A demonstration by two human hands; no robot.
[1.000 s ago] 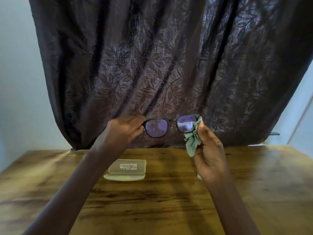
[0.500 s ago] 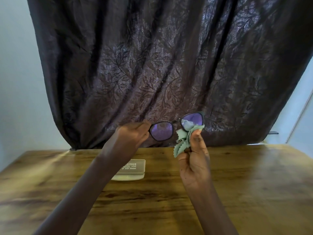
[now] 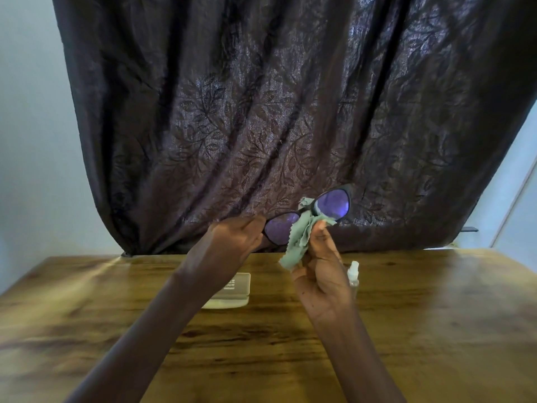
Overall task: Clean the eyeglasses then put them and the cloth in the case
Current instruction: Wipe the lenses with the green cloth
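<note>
You're mid-clean at frame centre: left hand (image 3: 232,237) pinches the eyeglasses (image 3: 308,216), right hand (image 3: 322,274) clamps the cloth (image 3: 299,242) (rubbing a lens); packing the open case (image 3: 232,292) remains.

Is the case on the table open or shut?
Open. The case lies on the table with its lid raised behind the pale tray; the left hand's forearm hides part of it.

head view | looks forward and down | close over table (image 3: 421,330) | edges somewhat blurred, curtain (image 3: 261,112) behind
</note>
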